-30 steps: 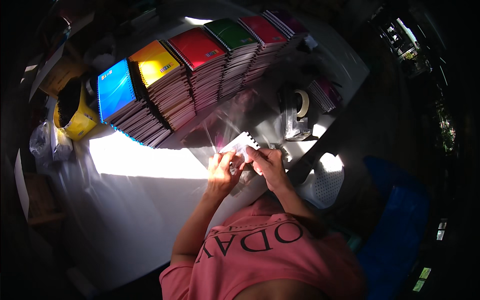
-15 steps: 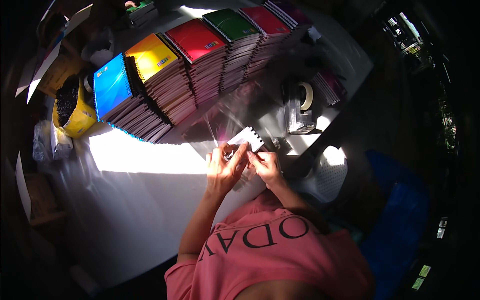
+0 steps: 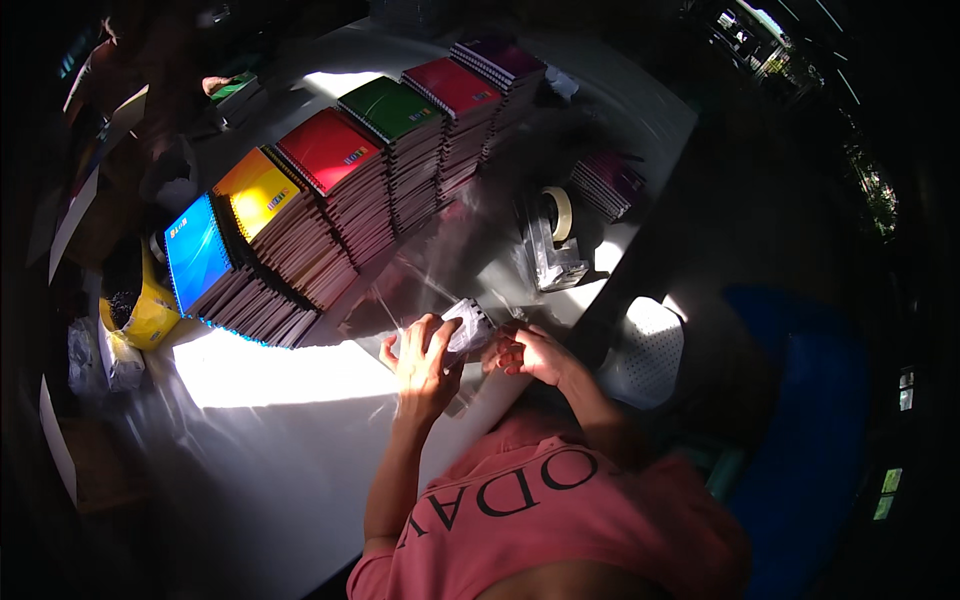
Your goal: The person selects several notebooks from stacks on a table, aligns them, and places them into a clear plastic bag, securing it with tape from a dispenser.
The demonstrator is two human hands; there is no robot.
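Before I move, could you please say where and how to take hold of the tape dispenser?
Probably take the dispenser by its near end, coming from the near side: the tape roll fills its far end, and purple notebooks sit beyond.

Table layout: spiral-notebook row (image 3: 333,152) runs near left to far right across table (image 3: 270,470).
Six stacks, side by side. Clear plastic film (image 3: 425,268) on table, near side of row; spiral pad (image 3: 468,328) at its near end, between left hand (image 3: 425,362) and right hand (image 3: 537,353), touching left fingertips. Tape dispenser (image 3: 556,265) right of film, by right table edge, tape roll (image 3: 562,216) in it. Small notebook stack (image 3: 606,186) just beyond, farther right. Perforated plastic seat (image 3: 646,352) off table, right. Tub (image 3: 155,315) left of row's near end, plastic packet (image 3: 121,362) just nearer. Co-worker's hand (image 3: 214,85) far left, at another notebook (image 3: 236,90).
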